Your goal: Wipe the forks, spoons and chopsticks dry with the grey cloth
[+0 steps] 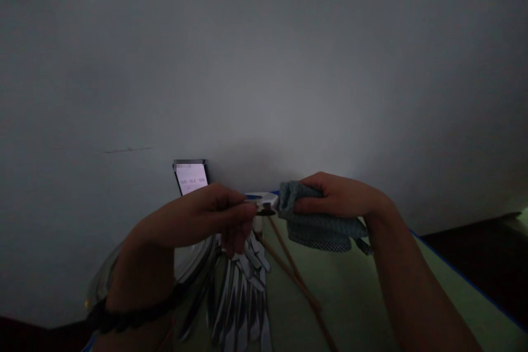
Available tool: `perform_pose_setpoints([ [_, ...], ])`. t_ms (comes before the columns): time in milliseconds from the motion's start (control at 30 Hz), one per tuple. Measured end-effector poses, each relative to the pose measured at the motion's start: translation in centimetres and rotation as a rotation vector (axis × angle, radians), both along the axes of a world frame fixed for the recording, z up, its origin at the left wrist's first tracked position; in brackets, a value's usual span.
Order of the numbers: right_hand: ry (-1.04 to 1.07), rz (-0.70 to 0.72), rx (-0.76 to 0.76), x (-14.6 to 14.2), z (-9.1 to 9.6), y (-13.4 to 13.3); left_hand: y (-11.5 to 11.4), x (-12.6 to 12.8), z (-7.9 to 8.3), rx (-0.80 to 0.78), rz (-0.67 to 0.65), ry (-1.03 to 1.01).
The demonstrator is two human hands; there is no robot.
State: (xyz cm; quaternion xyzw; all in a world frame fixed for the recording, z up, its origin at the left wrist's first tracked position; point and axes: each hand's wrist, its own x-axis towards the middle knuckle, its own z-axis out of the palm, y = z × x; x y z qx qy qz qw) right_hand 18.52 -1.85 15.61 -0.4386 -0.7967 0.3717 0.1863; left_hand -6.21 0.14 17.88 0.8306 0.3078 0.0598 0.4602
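Note:
My left hand (218, 217) pinches one end of a shiny metal fork (267, 204), its fingers hiding part of it. At the fork's other end, my right hand (338, 195) is closed on a folded grey-green cloth (322, 231), which covers that end. Both hands are raised over the near part of the table, close together. Below my left hand lies a spread of metal cutlery (243, 302), several pieces with their handles toward me. Two thin wooden chopsticks (295, 275) lie crossed to the right of it.
A phone (192, 177) showing a running-time display leans against the grey wall (264, 77). Pale dishes (192, 261) stand partly hidden behind my left wrist, beside a clear rounded rim (101, 275). The pale green table (363, 297) has a blue edge and meets the wall.

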Motion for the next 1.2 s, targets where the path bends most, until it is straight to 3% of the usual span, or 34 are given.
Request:
perform_pose_setpoints([
  [200,-0.011,-0.008,-0.023,-0.3,0.2,-0.4,-0.5,1.5,0.2,-0.030,0.006,-0.038],
  [467,-0.209,0.032,0.210,-2.5,1.0,-1.0,0.2,2.7,-0.6,0.023,-0.030,0.034],
  [667,-0.251,-0.040,0.376,-2.7,0.9,-1.1,1.0,3.2,-1.6,-0.024,0.118,-0.027],
  [833,-0.164,-0.041,0.355,-2.0,0.9,-1.0,1.3,3.4,-2.1,-0.066,0.097,-0.103],
  [1033,-0.044,0.063,0.291,-1.4,1.2,-1.6,1.0,3.0,-1.7,0.107,0.080,-0.227],
  [1200,0.026,0.072,0.154,-1.4,1.1,-1.4,0.4,2.7,-0.9,0.255,0.027,-0.198],
])
